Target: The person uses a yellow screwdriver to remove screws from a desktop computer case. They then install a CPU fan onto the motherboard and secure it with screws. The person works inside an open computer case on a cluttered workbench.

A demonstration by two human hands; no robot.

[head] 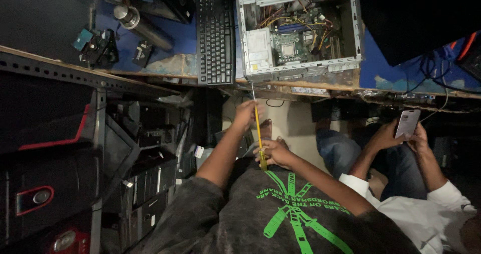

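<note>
Both hands are gripping a long yellow-handled screwdriver (258, 133) upright below the blue desk (175, 38): left hand (246, 114) pinching its shaft high, right hand (273, 152) closed around the handle, steadying it

Left hand (246, 114) raised below the desk edge (150, 74), fingers curled shut, forearm bare and angled up, right hand (274, 152) lower, nearer the body, fist closed, elbow bent
</note>
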